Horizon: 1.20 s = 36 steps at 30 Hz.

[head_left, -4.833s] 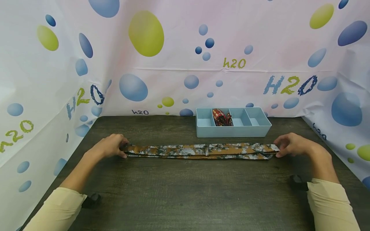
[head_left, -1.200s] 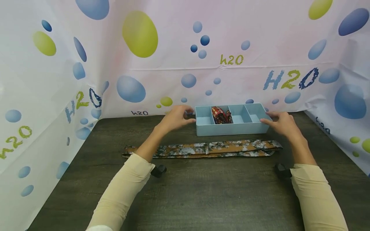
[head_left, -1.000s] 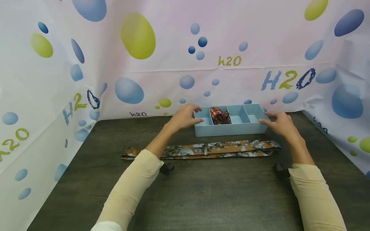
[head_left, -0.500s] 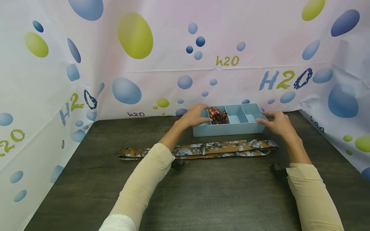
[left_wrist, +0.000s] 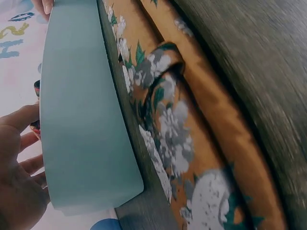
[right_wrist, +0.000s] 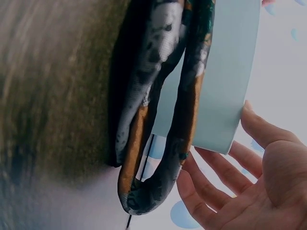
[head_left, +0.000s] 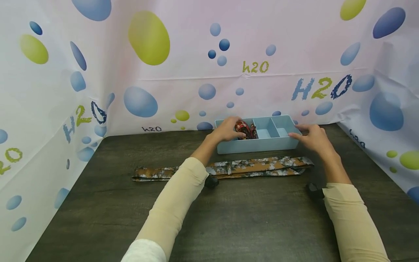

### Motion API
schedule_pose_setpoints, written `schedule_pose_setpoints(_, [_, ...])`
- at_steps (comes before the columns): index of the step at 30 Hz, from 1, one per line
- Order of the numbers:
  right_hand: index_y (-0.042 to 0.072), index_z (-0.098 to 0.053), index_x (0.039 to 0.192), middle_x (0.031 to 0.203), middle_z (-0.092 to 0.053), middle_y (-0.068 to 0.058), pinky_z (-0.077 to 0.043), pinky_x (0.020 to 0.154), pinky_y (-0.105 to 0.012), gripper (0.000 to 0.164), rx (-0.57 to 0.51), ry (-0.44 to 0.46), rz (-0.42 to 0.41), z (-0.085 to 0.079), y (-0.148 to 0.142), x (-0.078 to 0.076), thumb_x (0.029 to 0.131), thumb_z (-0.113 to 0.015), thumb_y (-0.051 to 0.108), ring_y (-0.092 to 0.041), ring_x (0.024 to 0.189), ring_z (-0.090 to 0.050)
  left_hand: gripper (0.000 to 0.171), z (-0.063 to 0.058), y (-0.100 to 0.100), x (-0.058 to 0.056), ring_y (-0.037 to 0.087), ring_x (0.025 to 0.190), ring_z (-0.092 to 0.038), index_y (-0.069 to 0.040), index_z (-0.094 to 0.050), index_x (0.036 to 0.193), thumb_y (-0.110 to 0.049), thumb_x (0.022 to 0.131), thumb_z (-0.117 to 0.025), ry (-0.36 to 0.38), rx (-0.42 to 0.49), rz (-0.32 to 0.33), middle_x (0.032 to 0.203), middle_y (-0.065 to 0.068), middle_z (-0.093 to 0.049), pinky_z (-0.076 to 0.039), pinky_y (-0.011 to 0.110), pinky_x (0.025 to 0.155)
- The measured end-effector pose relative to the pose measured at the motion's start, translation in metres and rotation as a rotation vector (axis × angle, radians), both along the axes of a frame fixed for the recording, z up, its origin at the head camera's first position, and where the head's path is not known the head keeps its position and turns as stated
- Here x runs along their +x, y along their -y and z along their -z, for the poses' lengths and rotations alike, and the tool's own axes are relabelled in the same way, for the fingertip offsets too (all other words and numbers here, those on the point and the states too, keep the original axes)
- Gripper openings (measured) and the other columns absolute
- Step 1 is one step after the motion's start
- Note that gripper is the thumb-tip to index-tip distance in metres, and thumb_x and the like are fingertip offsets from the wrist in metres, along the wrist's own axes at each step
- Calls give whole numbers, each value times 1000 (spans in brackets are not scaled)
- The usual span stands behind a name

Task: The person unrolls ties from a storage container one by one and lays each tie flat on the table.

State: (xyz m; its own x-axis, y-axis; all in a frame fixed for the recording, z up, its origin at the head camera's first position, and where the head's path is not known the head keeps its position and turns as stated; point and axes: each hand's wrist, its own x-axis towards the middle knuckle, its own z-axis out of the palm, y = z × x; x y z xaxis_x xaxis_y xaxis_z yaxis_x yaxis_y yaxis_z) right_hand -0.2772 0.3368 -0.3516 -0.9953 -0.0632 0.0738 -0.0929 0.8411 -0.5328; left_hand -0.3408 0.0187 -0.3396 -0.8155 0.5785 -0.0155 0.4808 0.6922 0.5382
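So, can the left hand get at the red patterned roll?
Probably yes: the left hand is at the red patterned roll, whose compartment in the light-blue box is open on top.

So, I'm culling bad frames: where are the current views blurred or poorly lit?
Head: evenly lit, pattern readable on the floral tie. Left wrist: tabletop looks streaky at upper right. Right wrist: tabletop smeared, dark shadow along the floral tie, pale backdrop washed out.

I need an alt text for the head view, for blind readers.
The left hand is at a rolled, red-patterned cloth in a light blue divided box; the right hand touches the box's right end. A folded orange floral tie lies before it on a dark table.
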Motion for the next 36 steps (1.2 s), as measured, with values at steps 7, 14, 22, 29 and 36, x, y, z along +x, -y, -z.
schedule_pose_setpoints(7, [-14, -48, 145, 139, -50, -41, -44, 97, -68, 68, -4, -8, -3, 1, 0, 0, 105, -63, 38, -58, 123, -53, 66, 3, -5, -3, 32, 143, -44, -1, -41, 156, -26, 102, -69, 1, -10, -24, 153, 17, -48, -38, 44, 116])
schedule_pose_setpoints(14, [-14, -47, 146, 140, -49, -41, -43, 99, -68, 69, -6, 6, 2, 0, -1, 0, 105, -62, 39, -59, 125, -51, 62, 2, -9, -3, 30, 137, -47, -5, -49, 152, -33, 100, -71, -69, -111, -45, 146, 14, -54, -35, 44, 116])
schedule_pose_setpoints(22, [-14, -47, 146, 141, -48, -42, -48, 95, -67, 69, -2, 16, 7, 1, 0, -1, 105, -62, 38, -58, 124, -53, 58, -1, -9, 0, 31, 126, -52, -6, -53, 147, -34, 100, -72, -67, -149, -46, 138, 14, -56, -45, 44, 103])
schedule_pose_setpoints(29, [-14, -47, 146, 140, -49, -42, -47, 96, -68, 69, 8, 5, 7, 1, 1, -1, 105, -63, 39, -59, 124, -53, 65, 0, -9, -1, 33, 138, -43, -14, -45, 154, -35, 99, -73, -78, -154, -44, 149, 8, -55, -36, 48, 113])
schedule_pose_setpoints(36, [-14, -48, 145, 138, -51, -42, -47, 95, -68, 68, 0, -10, 9, 2, 1, -1, 104, -63, 38, -59, 123, -54, 75, -2, -11, -1, 28, 147, -38, -21, -38, 160, -41, 97, -74, -200, -271, 15, 156, 3, -50, -32, 47, 117])
